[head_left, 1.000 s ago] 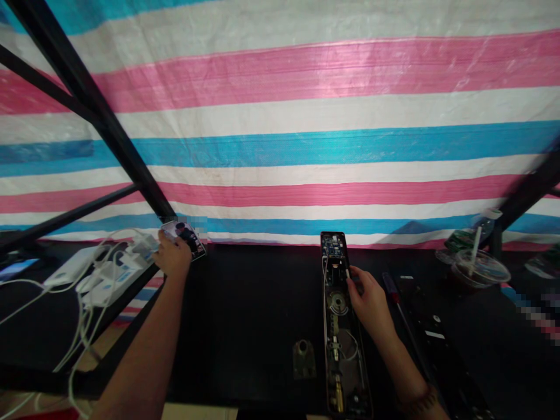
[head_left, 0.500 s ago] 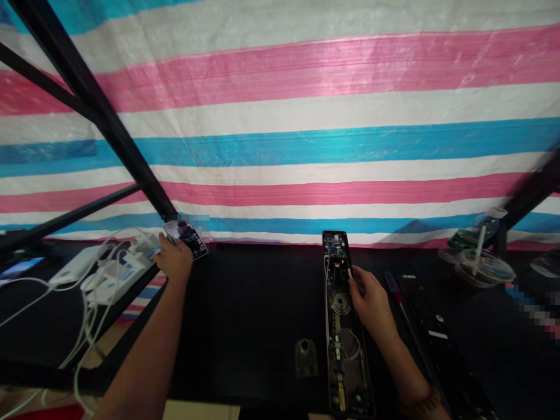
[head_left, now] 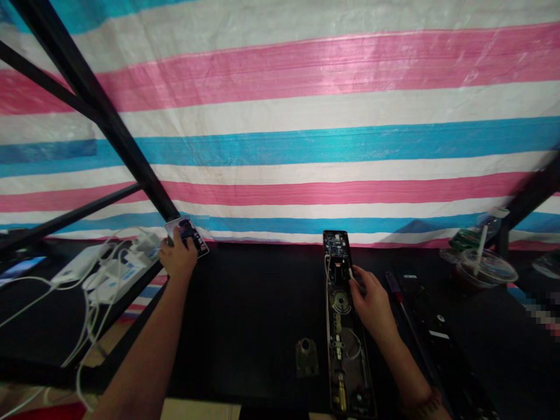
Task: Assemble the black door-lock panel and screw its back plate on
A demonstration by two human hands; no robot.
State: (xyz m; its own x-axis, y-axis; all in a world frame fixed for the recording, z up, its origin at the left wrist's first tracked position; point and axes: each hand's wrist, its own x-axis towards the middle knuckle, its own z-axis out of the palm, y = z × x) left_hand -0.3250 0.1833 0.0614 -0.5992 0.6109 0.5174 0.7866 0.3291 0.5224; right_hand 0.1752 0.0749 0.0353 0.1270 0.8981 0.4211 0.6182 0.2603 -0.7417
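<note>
Housing [head_left: 355, 367] runs away from us, beside our right hand [head_left: 371, 294], grip unclear. Left hand [head_left: 178, 256], farther, spreads over phone [head_left: 185, 226].

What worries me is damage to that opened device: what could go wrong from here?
If knocked, the cup of dark drink could spill toward the opened device. With the left hand at the phone, attention may drift, and the right hand might snag the device's exposed white wire.

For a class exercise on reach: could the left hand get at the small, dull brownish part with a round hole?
Probably yes: only flat black tabletop shows between the left hand and that part, and nothing covers it.
</note>
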